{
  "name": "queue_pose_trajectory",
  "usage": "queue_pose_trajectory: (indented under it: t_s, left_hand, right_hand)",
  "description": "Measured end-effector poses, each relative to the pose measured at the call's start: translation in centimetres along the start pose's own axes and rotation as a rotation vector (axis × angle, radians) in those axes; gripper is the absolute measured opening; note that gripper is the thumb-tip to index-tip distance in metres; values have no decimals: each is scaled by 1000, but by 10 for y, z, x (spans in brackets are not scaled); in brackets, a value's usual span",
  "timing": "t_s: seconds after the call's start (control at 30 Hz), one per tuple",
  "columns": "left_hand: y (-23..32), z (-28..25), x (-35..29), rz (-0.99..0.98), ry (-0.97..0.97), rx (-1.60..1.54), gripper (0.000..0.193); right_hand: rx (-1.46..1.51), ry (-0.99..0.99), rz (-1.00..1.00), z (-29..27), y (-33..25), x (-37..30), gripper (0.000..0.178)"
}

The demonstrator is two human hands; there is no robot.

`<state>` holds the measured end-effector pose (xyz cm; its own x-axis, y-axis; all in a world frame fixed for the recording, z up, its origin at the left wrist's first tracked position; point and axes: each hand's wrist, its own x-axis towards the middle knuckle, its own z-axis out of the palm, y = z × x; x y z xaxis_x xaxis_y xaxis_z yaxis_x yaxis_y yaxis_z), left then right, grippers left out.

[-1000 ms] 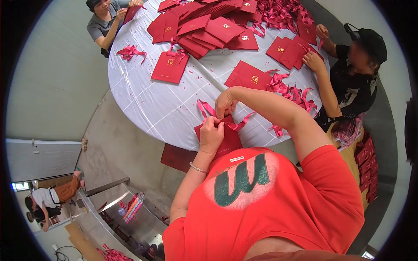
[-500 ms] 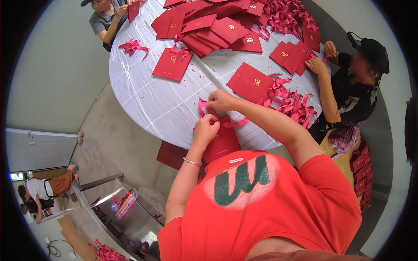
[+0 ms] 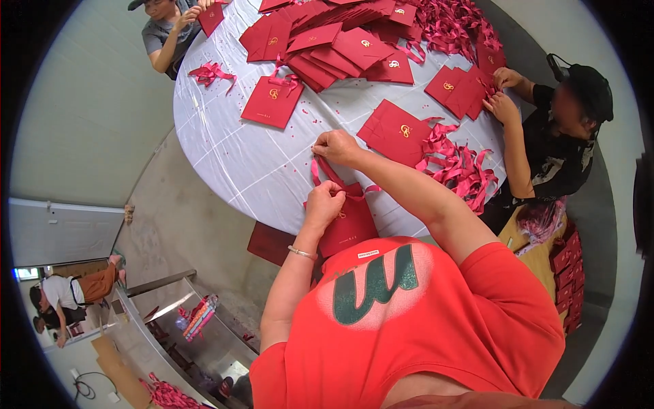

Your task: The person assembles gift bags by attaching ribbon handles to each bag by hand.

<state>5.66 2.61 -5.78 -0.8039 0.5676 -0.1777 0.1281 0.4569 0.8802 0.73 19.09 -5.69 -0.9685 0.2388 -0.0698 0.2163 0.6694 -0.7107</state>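
Nearest red bag (image 3: 354, 228): gold emblem (image 3: 341, 213), partly covered; line of small print (image 3: 348, 239) below, too small to read. Lone red bag (image 3: 262, 102) farther left: gold emblem of same kind, tiny line of print beneath, also illegible. Red bag right of centre (image 3: 385, 140): gold emblem. Heaped red bags (image 3: 320, 61): gold emblems on several. Red shirt (image 3: 443, 341): large dark green letter-shaped print (image 3: 405, 269); small white label (image 3: 368, 256) near it, wording unreadable.
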Motion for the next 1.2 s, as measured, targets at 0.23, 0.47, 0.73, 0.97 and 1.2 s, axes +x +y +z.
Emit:
queue_pose_trajectory:
  t_s: [0.23,0.47,0.73,0.97,1.2]
  left_hand:
    - [3,1,1,-68,-10,26,15]
    - [15,-1,-2,-203,-100,-178,14]
    - [7,-8,-4,-238,-120,-320,11]
    - [15,-10,0,-232,-182,-317,10]
    - [13,-9,-5,-226,-198,-349,11]
  right_hand:
    - [-2,45,27,-1,-1,-4,25]
    - [277,55,63,-7,3,-7,27]
    - [-110,-344,-228,-70,4,-100,35]
    - [-153,-228,-214,-68,23,-123,28]
    - [-207,-273,-132,-75,12,-136,22]
